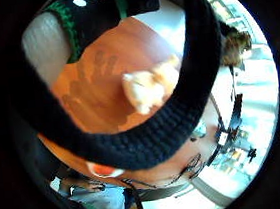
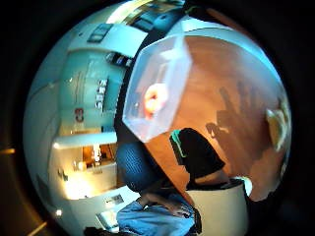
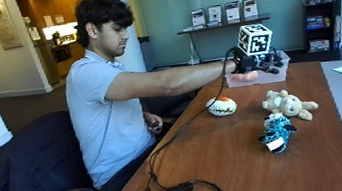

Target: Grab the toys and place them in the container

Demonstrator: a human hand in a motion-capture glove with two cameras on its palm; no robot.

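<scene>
Hand hovering empty above the table, near the container.

I am seeing my gloved right hand (image 3: 252, 66) hanging in the air with fingers spread and nothing in them; its splayed shadow is lying on the wooden table (image 3: 235, 167). The clear container (image 3: 259, 76) is sitting toward the far edge, right by the hand, and an orange toy (image 2: 155, 98) is lying inside it. Nearer the middle of the table, a white and orange ball toy (image 3: 221, 106) is resting toward the person's edge, a cream plush animal (image 3: 286, 104) is lying further across, and a teal plush (image 3: 275, 133) is lying just on the near side of that one.
</scene>
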